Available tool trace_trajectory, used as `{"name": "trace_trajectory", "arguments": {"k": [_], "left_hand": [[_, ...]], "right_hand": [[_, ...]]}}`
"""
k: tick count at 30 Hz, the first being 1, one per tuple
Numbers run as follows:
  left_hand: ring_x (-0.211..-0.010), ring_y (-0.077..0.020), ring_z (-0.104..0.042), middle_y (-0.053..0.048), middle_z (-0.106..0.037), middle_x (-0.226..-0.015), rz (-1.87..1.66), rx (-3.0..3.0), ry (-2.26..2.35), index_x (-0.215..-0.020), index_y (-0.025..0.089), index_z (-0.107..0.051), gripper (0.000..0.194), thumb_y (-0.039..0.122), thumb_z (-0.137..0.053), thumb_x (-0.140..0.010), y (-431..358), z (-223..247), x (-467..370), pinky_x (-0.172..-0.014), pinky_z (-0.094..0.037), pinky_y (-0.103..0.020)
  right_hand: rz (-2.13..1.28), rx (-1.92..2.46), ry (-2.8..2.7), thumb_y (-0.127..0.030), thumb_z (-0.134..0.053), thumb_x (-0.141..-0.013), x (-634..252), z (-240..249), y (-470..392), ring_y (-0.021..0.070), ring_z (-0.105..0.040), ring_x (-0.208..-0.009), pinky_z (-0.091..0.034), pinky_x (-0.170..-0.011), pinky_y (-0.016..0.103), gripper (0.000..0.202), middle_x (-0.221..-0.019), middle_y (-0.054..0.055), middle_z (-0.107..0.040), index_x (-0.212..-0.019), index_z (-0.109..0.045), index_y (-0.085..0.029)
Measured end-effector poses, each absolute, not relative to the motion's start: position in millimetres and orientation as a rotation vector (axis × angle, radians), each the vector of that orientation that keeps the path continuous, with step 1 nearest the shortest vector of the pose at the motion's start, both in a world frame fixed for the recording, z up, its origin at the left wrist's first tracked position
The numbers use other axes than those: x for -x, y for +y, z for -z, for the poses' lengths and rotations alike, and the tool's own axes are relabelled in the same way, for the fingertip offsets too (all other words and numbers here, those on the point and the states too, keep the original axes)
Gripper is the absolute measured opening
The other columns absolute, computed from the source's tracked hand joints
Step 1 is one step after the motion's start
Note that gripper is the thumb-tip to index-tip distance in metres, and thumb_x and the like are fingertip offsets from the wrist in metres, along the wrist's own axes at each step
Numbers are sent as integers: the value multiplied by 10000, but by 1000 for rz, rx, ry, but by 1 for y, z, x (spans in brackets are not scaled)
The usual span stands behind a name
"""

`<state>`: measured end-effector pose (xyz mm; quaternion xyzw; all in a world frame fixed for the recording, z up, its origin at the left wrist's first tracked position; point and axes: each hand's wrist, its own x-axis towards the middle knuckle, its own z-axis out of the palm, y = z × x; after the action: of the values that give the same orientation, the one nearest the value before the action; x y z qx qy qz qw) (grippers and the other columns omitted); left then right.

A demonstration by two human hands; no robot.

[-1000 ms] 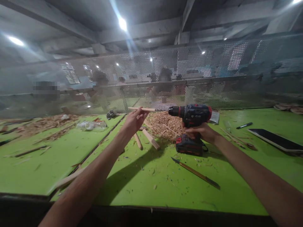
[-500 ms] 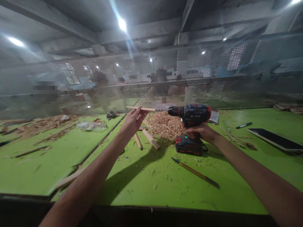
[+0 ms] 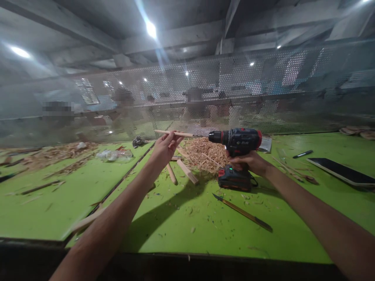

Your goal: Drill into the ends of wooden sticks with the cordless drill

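My left hand (image 3: 166, 147) pinches a thin pale wooden stick (image 3: 183, 134), held nearly level above the table. In my right hand (image 3: 251, 160) is a black and red cordless drill (image 3: 241, 140), gripped by its handle, its chuck pointing left. The thin bit (image 3: 201, 136) lines up with the stick's right end and appears to meet it; how deep it sits I cannot tell. Below the drill lies a knife (image 3: 242, 212) with a bamboo-coloured handle. Two wooden pieces, a rounded stick (image 3: 171, 174) and a squared block (image 3: 188, 172), rest under my left hand.
Behind the hands, wood shavings (image 3: 205, 154) are heaped on the green table (image 3: 175, 234). A perforated screen (image 3: 166, 113) runs along the back, with blurred people beyond. A plastic bottle (image 3: 114, 155) lies left; a black pen (image 3: 302, 154) and a dark flat tablet-like panel (image 3: 345, 171) lie right.
Almost nothing differs. The stick's left end sits slightly higher, and the drill appears a few pixels to the right, along with a small shift of the whole view.
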<state>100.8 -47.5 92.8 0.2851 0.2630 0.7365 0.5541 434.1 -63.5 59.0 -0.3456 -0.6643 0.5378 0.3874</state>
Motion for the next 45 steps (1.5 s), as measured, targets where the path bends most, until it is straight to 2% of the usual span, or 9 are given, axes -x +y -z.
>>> {"name": "trace_trajectory", "arguments": {"k": [3,7,12,17,23,29,34,39,45], "left_hand": [[-930,-163,-875,-102,-858,-957,-1741,-632,633,-1146,86,-849,203,24,-655,-1147,-48,-94,-103,-1138,-700,-289],[-865,-147,-867,-79,-863,-941,-1741,-604,635,-1298,97,-837,256,25,-636,-1156,-49,-94,-106,-1075,-720,-267],[-799,-123,-853,-70,-857,-901,-1752,-598,640,-1252,96,-838,241,24,-627,-1162,-48,-93,-105,-985,-712,-189],[-849,-150,-884,-71,-875,-949,-1737,-585,656,-1370,123,-817,276,45,-677,-1145,-44,-90,-103,-974,-725,-211],[-817,-136,-874,-80,-863,-897,-1763,-617,693,-1179,99,-817,208,32,-621,-1167,-50,-93,-105,-960,-722,-189],[-877,-134,-883,-73,-856,-895,-1795,-685,747,-1017,112,-787,211,43,-649,-1161,-52,-92,-107,-1036,-720,-213],[-987,-181,-910,-79,-864,-898,-1823,-694,729,-1008,130,-788,164,64,-708,-1135,-47,-88,-107,-1103,-725,-278],[-950,-165,-900,-88,-868,-904,-1838,-733,710,-955,122,-781,216,61,-692,-1143,-44,-84,-106,-1101,-723,-274],[-1090,-221,-905,-95,-870,-948,-1836,-823,695,-949,134,-780,148,146,-856,-1075,-36,-76,-99,-1196,-703,-364]], "right_hand": [[-1373,879,-1689,-450,-993,-751,-435,-58,-63,165,-433,-602,-310,-641,373,459,-636,-53,-536,-1054,-733,-223],[-1357,881,-1697,-465,-987,-756,-435,-57,-61,164,-441,-606,-309,-639,367,452,-643,-48,-544,-1037,-728,-223],[-1343,884,-1692,-462,-992,-737,-434,-57,-62,157,-432,-594,-314,-633,362,446,-631,-51,-536,-1008,-733,-221],[-1328,890,-1702,-464,-987,-730,-432,-60,-65,165,-436,-603,-332,-632,367,421,-632,-43,-557,-993,-747,-240],[-1344,872,-1740,-461,-968,-781,-434,-57,-61,164,-439,-596,-345,-628,379,401,-636,-44,-535,-999,-710,-245],[-1336,853,-1762,-467,-953,-820,-436,-54,-58,160,-455,-617,-334,-639,358,421,-670,-57,-537,-1042,-685,-231],[-1338,856,-1757,-448,-940,-820,-436,-55,-58,164,-450,-622,-325,-650,368,394,-670,-46,-553,-1030,-690,-228],[-1336,852,-1765,-480,-943,-817,-437,-54,-57,172,-463,-636,-347,-653,370,421,-666,-57,-533,-1052,-706,-222],[-1343,855,-1730,-461,-963,-796,-437,-53,-59,167,-458,-629,-345,-651,367,435,-660,-56,-540,-1062,-726,-210]]}}
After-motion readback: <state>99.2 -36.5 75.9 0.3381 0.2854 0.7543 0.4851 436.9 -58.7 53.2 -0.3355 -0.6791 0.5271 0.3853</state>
